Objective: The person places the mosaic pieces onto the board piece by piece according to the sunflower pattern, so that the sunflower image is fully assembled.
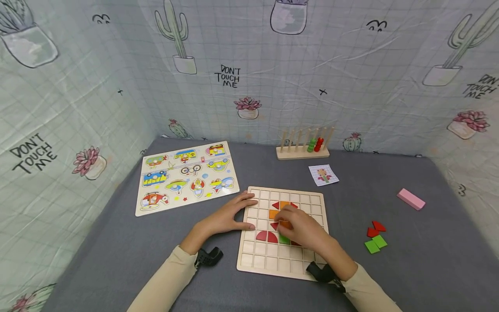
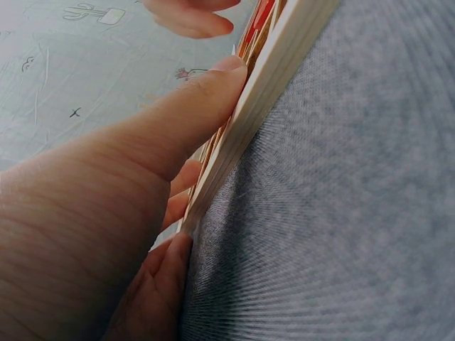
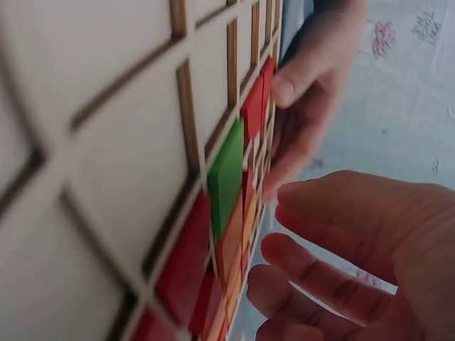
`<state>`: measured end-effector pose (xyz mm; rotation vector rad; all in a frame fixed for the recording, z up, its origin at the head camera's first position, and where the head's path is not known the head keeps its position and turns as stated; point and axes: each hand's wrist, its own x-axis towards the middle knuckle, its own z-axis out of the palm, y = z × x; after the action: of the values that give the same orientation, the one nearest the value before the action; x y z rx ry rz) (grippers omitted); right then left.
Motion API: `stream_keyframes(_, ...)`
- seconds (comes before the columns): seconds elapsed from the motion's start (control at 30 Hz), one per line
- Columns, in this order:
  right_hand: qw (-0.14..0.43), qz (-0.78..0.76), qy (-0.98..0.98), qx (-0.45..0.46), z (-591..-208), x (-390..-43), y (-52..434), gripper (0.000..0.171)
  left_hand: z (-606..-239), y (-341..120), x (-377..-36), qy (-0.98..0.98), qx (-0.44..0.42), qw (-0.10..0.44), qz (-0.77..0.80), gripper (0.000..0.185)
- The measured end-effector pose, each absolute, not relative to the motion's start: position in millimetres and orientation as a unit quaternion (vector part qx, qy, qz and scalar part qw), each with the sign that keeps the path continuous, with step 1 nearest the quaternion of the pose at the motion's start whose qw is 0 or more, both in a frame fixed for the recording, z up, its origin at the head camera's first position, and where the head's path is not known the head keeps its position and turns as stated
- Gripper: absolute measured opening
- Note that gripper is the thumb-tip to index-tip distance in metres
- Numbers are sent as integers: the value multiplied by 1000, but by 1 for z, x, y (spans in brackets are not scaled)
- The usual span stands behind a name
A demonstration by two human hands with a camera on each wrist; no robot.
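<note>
A wooden grid board (image 1: 312,203) lies flat on the grey cloth. It holds red, orange and green pieces near its middle, among them a red half-circle (image 1: 267,236) and a green square (image 3: 226,174). My left hand (image 1: 243,212) rests on the board's left edge, with straight fingers on top and the thumb (image 2: 192,114) pressed against the side. My right hand (image 1: 286,219) hovers over the middle of the board. Its fingers (image 3: 334,284) are loosely curled just off an orange piece (image 1: 285,224) and nothing shows between them.
A vehicle peg puzzle (image 1: 186,175) lies at the back left. A wooden peg rack (image 1: 303,145) with beads stands by the back wall, with a pattern card (image 1: 323,174) in front of it. Right of the board lie loose red and green pieces (image 1: 376,244) and a pink block (image 1: 411,199).
</note>
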<state>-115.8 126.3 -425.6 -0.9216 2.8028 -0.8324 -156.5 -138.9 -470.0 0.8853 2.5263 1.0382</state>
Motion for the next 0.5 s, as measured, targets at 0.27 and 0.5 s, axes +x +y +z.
stream_keyframes(0.27,35,-303,919,-252,-421,-117,157,13,-470,-140,-157,872,304,136,358,72)
stream_keyframes(0.5,14,-328,919,-219,-422,-114,196,12,-470,-140,-157,873,304,140,354,72)
